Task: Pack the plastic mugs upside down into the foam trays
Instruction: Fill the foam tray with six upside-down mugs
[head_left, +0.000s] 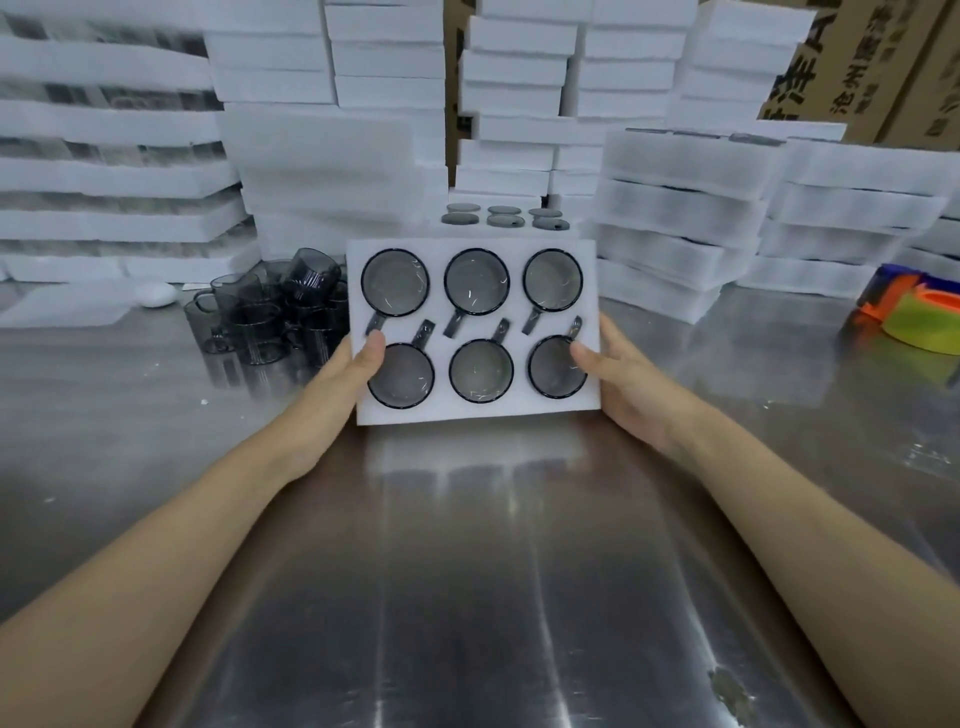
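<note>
A white foam tray (472, 410) is held tilted toward me above the steel table, its near edge close to the surface. Several smoky grey plastic mugs (476, 281) sit upside down in its round holes, bases up, handles lying in slots. My left hand (345, 376) grips the tray's left edge, thumb on top near the lower-left mug. My right hand (621, 371) grips the right edge, thumb beside the lower-right mug. A pile of loose grey mugs (270, 309) stands on the table to the left of the tray.
Stacks of white foam trays (670, 228) rise behind and on both sides; another filled tray (501, 218) lies just behind the held one. Cardboard boxes (883, 62) stand at back right. Colourful tape rolls (919, 317) lie at right. A white oval object (156, 293) rests at left.
</note>
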